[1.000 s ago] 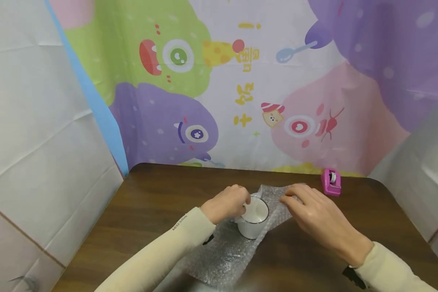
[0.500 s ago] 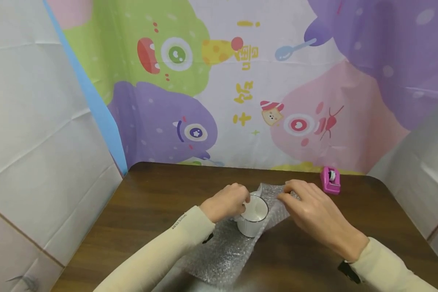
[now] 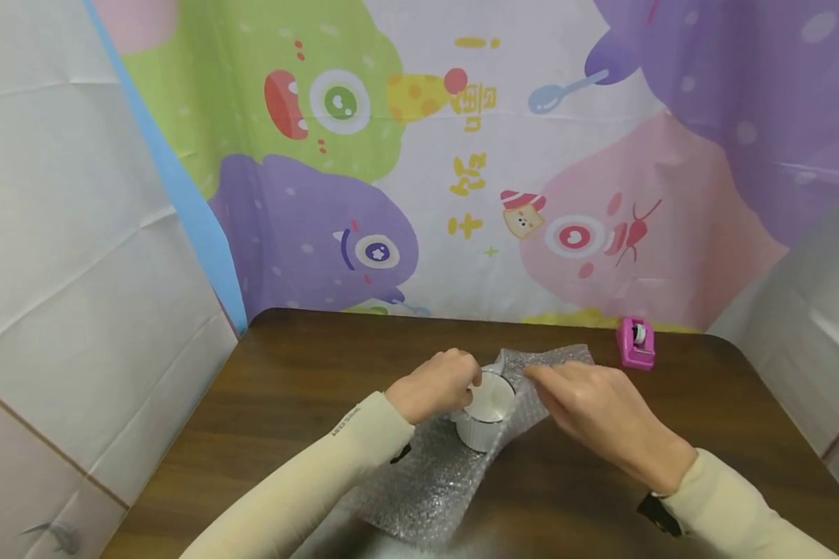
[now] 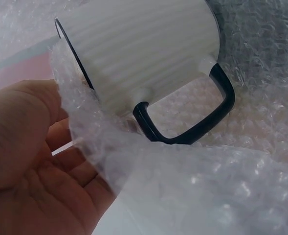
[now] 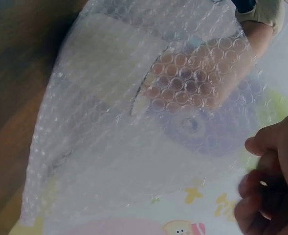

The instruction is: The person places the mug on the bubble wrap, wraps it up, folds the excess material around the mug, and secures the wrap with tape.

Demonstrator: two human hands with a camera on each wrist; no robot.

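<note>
A white ribbed mug [image 3: 477,435] with a dark rim stands upright on a sheet of bubble wrap [image 3: 419,497]. Its black handle [image 4: 197,133] shows in the left wrist view, partly behind a raised fold of wrap. My left hand [image 3: 435,385] is at the mug's left rim, its curled fingers gripping the wrap edge there; some fingertips are hidden behind the wrap. On the other side, my right hand [image 3: 604,415] has curled fingers at the wrap's raised edge and pinches it beside the mug. In the right wrist view the mug appears dimly through the wrap.
A pink tape dispenser [image 3: 636,343] stands at the back right of the brown wooden table [image 3: 280,365]. Behind the table hangs a cartoon-printed cloth [image 3: 454,287], with pale panels [image 3: 98,233] at both sides.
My right hand has shifted slightly left along the wrap towards the mug, uncovering the wrap's far corner. The left hand and the mug have hardly moved.
</note>
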